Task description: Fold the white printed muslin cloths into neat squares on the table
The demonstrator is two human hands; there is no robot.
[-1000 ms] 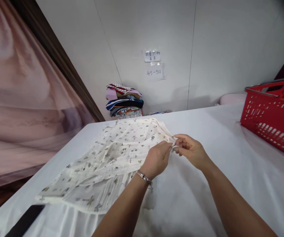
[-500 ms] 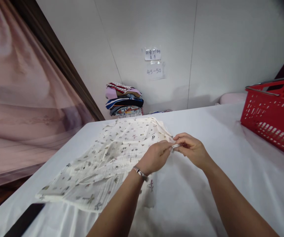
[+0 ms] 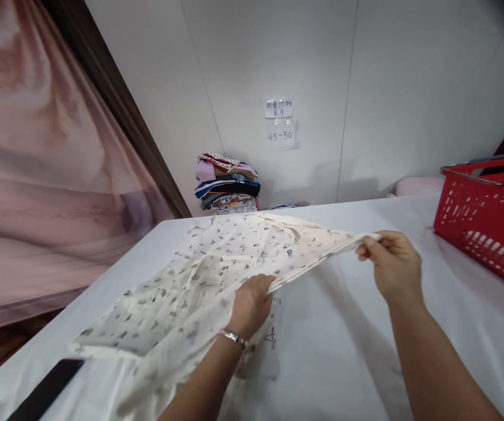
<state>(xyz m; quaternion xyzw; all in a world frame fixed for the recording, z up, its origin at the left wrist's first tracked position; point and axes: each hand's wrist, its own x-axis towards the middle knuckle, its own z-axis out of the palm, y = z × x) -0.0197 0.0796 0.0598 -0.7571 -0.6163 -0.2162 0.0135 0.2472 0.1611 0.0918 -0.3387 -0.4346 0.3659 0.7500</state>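
Through my head view, I locate the thin cream-white cloth with small printed motifs on the smooth white table, its bulk toward seven o'clock. The left hand, at six o'clock, is closed on its edge. The right hand, near four o'clock, pinches the same edge, taut between them. A red perforated plastic basket stands at three o'clock.

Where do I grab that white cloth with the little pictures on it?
I'd pinch the edge of the white printed cloth between the left hand and right hand, coming from the near right, thumb above, fingers below. That edge is thin, pulled straight and looks lifted off the white table; much of the rest lies spread and wrinkled.
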